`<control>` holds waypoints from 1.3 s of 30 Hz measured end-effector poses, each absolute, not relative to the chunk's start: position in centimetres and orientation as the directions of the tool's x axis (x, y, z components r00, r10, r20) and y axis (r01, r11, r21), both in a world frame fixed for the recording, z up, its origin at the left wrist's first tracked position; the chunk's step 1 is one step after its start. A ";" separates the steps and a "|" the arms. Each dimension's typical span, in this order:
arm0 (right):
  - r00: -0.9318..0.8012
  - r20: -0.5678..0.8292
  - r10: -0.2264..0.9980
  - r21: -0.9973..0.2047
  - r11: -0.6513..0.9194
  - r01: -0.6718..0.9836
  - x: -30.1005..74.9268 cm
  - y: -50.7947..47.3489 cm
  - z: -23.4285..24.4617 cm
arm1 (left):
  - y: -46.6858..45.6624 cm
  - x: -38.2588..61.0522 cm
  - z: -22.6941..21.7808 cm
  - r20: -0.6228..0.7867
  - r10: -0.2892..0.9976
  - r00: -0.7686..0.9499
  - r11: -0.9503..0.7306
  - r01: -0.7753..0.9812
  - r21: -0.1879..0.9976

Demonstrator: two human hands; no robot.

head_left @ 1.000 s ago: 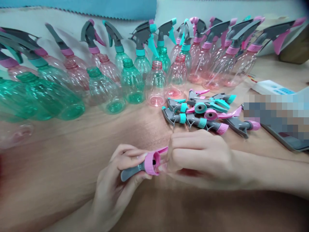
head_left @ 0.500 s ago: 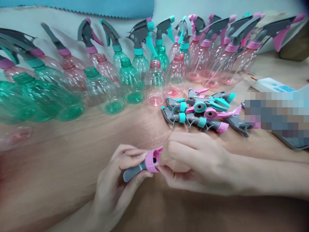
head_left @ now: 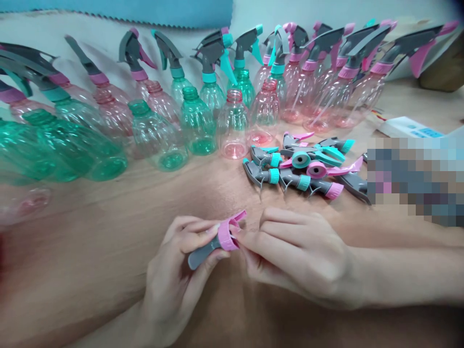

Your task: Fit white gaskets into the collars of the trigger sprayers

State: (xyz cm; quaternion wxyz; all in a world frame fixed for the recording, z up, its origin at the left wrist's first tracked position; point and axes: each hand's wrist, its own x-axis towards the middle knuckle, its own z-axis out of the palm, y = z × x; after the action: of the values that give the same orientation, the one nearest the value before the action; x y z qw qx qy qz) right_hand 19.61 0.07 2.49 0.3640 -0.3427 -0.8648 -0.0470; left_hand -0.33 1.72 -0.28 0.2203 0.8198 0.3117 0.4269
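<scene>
My left hand (head_left: 170,270) is closed around a grey trigger spray head with a pink collar (head_left: 225,236). The collar's open end faces right, and the pink trigger sticks out behind it. At that opening, my right hand (head_left: 300,256) has its thumb and forefinger pinched together, the fingertips at the collar's rim. Whatever lies between those fingertips is too small to make out. Beyond my hands lies a pile of loose spray heads (head_left: 293,179) in grey with pink or teal collars.
Uncapped bottles, green (head_left: 197,121) and pink (head_left: 234,125), stand in front of bottles fitted with spray heads (head_left: 328,99) along the wall. On the right are a white box (head_left: 409,127) and a blurred-out patch. A blue cloth (head_left: 145,10) hangs at the back.
My right hand has shifted slightly down and turned, its forefinger now reaching into the collar's opening. The pink trigger shows more. My left hand keeps its hold on the spray head.
</scene>
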 end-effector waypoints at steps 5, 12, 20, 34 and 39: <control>-0.441 0.645 0.624 -0.268 0.725 0.634 20.4 -0.1 3.5 | 1.1 -0.4 -0.8 0.498 0.761 0.416 -0.631 0.295 0.718; -0.464 -0.020 0.885 -0.903 0.183 0.388 21.7 1.5 6.0 | 1.0 -0.3 -0.4 0.363 0.822 0.438 -0.529 0.356 0.770; -0.530 -0.114 0.840 -0.931 0.097 0.353 21.2 2.3 5.1 | 1.4 0.1 0.2 0.420 0.752 0.508 -0.616 0.313 0.723; -0.595 0.216 0.774 -0.593 0.588 0.550 21.0 0.7 5.8 | 1.3 0.1 0.3 0.422 0.721 0.549 -0.646 0.312 0.697; -0.667 0.193 0.720 -0.522 0.651 0.552 21.1 0.3 6.2 | 1.1 -0.2 -0.1 0.413 0.695 0.589 -0.666 0.309 0.679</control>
State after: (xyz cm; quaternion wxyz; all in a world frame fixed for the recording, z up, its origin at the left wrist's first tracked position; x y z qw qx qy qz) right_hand 21.14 0.30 6.21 0.1957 -0.3584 -0.8871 0.2150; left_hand -0.22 1.13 -0.09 0.2811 0.8457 0.2969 0.3429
